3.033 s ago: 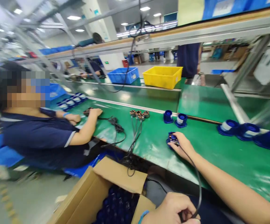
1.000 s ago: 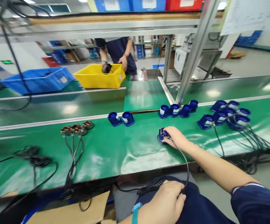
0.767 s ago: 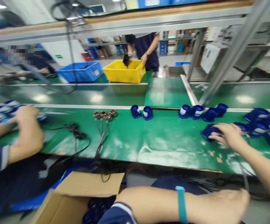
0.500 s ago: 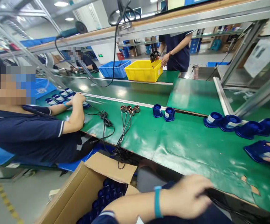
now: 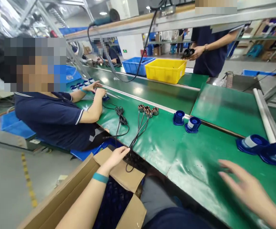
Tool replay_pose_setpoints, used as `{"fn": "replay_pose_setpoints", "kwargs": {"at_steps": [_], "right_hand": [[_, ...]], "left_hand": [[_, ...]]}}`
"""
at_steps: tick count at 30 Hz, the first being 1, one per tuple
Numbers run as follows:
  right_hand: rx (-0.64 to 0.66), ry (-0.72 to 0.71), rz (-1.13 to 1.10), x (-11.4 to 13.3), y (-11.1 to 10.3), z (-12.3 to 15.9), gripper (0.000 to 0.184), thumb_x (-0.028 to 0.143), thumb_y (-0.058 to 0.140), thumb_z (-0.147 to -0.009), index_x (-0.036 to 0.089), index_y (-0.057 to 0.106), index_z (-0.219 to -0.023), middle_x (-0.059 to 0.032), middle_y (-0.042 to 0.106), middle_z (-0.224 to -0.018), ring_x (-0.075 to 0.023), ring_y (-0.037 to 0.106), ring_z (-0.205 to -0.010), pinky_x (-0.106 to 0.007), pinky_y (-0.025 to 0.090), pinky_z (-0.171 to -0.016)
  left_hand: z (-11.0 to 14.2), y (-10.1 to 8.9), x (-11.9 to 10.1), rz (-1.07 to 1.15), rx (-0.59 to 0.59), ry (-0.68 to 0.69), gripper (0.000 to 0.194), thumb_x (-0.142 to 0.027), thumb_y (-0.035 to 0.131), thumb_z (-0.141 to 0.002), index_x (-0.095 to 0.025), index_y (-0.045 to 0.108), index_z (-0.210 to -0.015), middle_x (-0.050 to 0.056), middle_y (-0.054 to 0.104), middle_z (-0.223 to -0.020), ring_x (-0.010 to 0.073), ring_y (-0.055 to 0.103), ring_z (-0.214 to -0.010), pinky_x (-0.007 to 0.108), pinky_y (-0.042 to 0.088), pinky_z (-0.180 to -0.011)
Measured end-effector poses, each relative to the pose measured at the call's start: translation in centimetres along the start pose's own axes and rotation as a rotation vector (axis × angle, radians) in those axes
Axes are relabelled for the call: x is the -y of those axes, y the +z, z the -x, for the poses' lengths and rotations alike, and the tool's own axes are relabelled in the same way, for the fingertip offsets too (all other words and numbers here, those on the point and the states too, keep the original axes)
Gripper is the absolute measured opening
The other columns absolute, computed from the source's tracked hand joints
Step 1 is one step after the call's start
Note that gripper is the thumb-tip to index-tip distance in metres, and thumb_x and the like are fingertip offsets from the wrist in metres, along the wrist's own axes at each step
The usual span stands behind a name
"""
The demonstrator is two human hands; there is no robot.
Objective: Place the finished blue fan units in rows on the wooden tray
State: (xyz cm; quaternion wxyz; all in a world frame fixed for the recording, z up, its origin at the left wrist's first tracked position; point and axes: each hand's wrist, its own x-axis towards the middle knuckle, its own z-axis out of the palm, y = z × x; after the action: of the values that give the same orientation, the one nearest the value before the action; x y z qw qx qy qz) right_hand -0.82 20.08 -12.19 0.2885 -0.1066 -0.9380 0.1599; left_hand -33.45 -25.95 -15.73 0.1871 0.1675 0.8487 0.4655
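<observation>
My left hand (image 5: 119, 156) is at the table's front edge, fingertips closed on the bundle of black cables (image 5: 136, 136). These cables run up to several round copper-wound motor stators (image 5: 147, 110) lying on the green table mat. My right hand (image 5: 244, 186) hovers over the mat at the right, somewhat blurred, fingers apart and holding nothing. Nearest to it are several dark blue plastic housings with white labels (image 5: 252, 143) at the right edge. Two more blue housings (image 5: 192, 124) stand near the middle of the table.
An open cardboard box (image 5: 128, 178) holding blue parts stands below my left arm. A coiled black cable (image 5: 120, 117) lies left of the stators. A co-worker (image 5: 54, 111) sits at left; another person (image 5: 209, 54) stands across, beyond a yellow bin (image 5: 165, 71) and a blue bin (image 5: 138, 66).
My left hand has moved left to the cable bundle. My right hand has let go of a blue housing and come away from it. The view has turned left.
</observation>
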Motion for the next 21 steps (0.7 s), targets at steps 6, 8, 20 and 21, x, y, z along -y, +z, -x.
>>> {"fn": "replay_pose_setpoints", "kwargs": {"at_steps": [6, 8, 20, 21], "right_hand": [[0.171, -0.272, 0.086, 8.7, 15.0, -9.7, 0.041, 0.033, 0.046, -0.1, 0.016, 0.061, -0.134, -0.0178, 0.061, -0.137, -0.0317, 0.056, -0.125, -0.054, 0.052, -0.102], [0.137, -0.251, 0.114, 10.2, 18.2, -13.5, 0.046, 0.03, 0.047, -0.098, 0.012, 0.055, -0.14, -0.0212, 0.054, -0.143, -0.0332, 0.053, -0.129, -0.053, 0.05, -0.105], [0.06, -0.235, 0.187, 13.8, 27.3, -27.1, 0.067, 0.034, 0.055, -0.097, 0.019, 0.031, -0.158, -0.0261, 0.018, -0.165, -0.0406, 0.052, -0.129, -0.058, 0.051, -0.097], [0.092, -0.24, 0.2, 14.0, 27.3, -27.5, 0.064, 0.035, 0.056, -0.098, 0.017, 0.036, -0.155, -0.0266, 0.02, -0.164, -0.0405, 0.052, -0.129, -0.057, 0.05, -0.098]], "left_hand": [[-0.1, 0.5, 0.5, -0.045, 0.01, 0.016, 0.058, -0.08, 0.046, -0.079, -0.024, 0.039, -0.064, -0.005, 0.039, -0.061, 0.0149, 0.04, -0.062, 0.028, 0.032, -0.06], [-0.2, 0.7, 0.5, -0.085, -0.024, 0.038, 0.059, -0.08, 0.044, -0.079, -0.025, 0.035, -0.06, -0.004, 0.038, -0.059, 0.0162, 0.041, -0.061, 0.03, 0.033, -0.059], [5.1, 2.8, -10.3, -0.288, -0.018, 0.126, 0.045, -0.051, 0.032, -0.101, -0.024, 0.049, -0.07, 0.005, 0.068, -0.076, 0.0218, 0.063, -0.071, 0.033, 0.04, -0.067], [5.1, 3.2, -11.2, -0.286, 0.029, 0.164, 0.044, -0.05, 0.033, -0.101, -0.024, 0.047, -0.069, 0.004, 0.067, -0.075, 0.0208, 0.062, -0.071, 0.032, 0.04, -0.066]]}}
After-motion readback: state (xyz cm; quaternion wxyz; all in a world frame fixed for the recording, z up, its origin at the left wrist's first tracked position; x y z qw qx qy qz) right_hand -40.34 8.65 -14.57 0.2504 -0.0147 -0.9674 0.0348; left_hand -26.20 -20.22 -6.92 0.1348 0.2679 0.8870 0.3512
